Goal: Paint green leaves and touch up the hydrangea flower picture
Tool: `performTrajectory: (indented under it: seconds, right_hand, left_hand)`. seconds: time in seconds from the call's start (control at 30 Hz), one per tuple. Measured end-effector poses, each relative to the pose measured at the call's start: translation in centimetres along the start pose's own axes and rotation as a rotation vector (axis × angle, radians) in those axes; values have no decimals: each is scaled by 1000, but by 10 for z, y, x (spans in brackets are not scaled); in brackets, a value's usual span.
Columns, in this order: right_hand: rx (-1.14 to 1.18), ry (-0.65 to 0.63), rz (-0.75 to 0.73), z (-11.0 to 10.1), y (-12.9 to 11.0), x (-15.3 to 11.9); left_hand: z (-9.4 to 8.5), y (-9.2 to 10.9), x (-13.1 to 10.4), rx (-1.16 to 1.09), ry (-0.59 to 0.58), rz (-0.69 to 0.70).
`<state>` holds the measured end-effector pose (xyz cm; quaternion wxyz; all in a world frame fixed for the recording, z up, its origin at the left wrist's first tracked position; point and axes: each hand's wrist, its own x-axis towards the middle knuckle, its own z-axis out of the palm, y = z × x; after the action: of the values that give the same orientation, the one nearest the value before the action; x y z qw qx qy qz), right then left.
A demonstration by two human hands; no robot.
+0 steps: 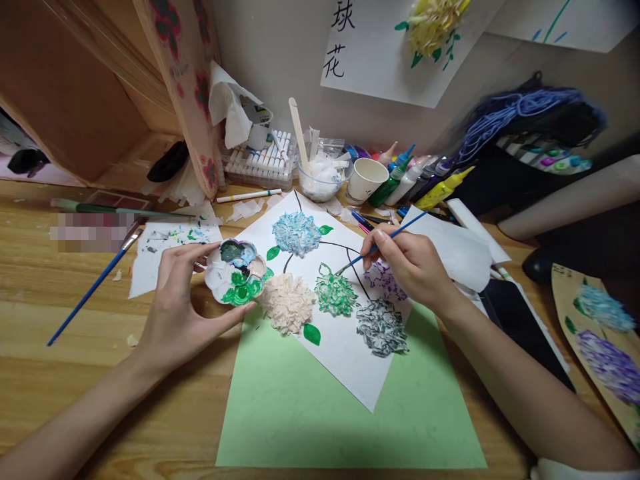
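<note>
My left hand (183, 303) grips a flower-shaped paint palette (215, 283) by its edge; green, blue, dark and cream paint lie in its wells. In my right hand (410, 260) is a thin blue paintbrush (400, 230), its tip at a leaf outline above the green textured flower (334, 295). The white paper (345, 357) beneath carries drawn black stems and more raised flowers: a blue one (297, 233), a cream one (289, 303), a grey one (383, 327) and a purple one (384, 280) partly behind my right hand. Painted green leaves (312, 334) sit beside some of them.
A green sheet (350, 440) lies under the paper. Behind stand a marker box (260, 160), a plastic bowl (323, 183) of white scraps, a paper cup (367, 180) and paint bottles (395, 183). Another blue brush (95, 287) rests left; a dark tablet-like slab (520, 327) lies right.
</note>
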<state>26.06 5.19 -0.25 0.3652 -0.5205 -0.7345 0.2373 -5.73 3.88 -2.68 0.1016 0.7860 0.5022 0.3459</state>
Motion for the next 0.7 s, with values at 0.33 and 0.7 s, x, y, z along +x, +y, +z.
performTrajectory:
  seconds: [0.33,0.7]
  right_hand:
    - [-94,37,-137,8,-4,-2]
    - [-170,49,-206,9,-7,-3]
  left_hand:
    - [0,-1,0,-11,-11,6]
    - [2,-4,-1,-54,8,19]
